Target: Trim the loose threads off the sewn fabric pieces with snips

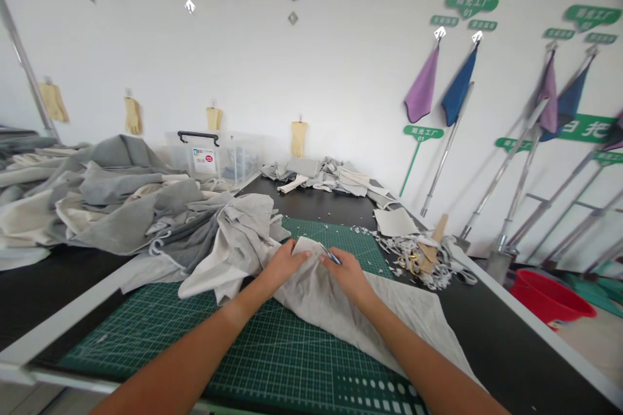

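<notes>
Both my hands are at a piece of light grey cloth (350, 308) spread over a green cutting mat (263, 350). My left hand (287, 266) is closed on the cloth's raised edge, pinching it between thumb and fingers. A small pointed metal tool (328, 251) sticks out of my right hand (345, 272), its tip at the cloth just right of my left fingers. Most of that tool is hidden by the fingers, so its kind is unclear. The cloth runs from a crumpled bunch on the left to a flat stretch under my right forearm.
A large heap of grey and cream cloth (131, 188) lies at left, before a clear plastic box (202, 159). Small scraps (433, 272) pile up at right beside a square cloth piece (395, 222). More cloth (324, 175) lies at the far end. A red bucket (549, 295) stands beyond the table's right edge.
</notes>
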`<state>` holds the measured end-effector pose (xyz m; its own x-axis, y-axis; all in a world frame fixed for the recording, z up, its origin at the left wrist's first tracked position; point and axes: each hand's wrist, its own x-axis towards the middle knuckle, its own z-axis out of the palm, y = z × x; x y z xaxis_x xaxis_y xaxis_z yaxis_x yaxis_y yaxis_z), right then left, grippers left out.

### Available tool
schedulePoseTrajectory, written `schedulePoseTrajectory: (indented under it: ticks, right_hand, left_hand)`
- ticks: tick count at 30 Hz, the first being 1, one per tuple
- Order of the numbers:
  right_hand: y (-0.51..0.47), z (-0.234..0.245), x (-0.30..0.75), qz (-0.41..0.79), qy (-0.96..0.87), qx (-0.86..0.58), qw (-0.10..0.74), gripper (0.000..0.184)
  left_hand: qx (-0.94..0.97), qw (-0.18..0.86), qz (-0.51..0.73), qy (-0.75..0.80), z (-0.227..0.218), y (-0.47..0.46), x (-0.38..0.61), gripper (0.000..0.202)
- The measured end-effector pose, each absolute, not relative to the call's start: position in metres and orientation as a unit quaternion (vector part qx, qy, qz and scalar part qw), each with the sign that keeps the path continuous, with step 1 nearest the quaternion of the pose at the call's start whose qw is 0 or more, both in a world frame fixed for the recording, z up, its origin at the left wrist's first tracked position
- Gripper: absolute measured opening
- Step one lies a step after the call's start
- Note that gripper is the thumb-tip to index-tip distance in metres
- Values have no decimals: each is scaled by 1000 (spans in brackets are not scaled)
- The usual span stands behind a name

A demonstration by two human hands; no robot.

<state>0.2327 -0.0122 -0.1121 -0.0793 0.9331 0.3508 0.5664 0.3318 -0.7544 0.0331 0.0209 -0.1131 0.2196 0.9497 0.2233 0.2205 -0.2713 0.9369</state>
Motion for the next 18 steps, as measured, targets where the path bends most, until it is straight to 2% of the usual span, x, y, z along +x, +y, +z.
schedulePoseTrajectory:
  ticks: [2, 5, 9, 13, 18]
  right_hand:
    - [-11, -110, 234, 233, -687, -528, 442, 32]
    - [-14, -106, 233, 314, -649, -514, 464, 31]
    - [-20, -101, 228, 421, -601, -493, 467, 42]
    - [-20, -103, 227, 413, -594, -506, 469, 43]
    - [-19, -103, 228, 399, -649, -489, 425, 36]
  left_hand:
    - [676, 426, 431, 420, -112, 20, 33, 31]
    - [710, 405, 424, 389, -113, 19, 34, 27]
    - [770, 367, 374, 364, -116, 17, 36, 19]
    - [787, 356, 344, 368, -118, 13, 37, 20]
    - [795, 325, 348, 375, -122, 18, 37, 25]
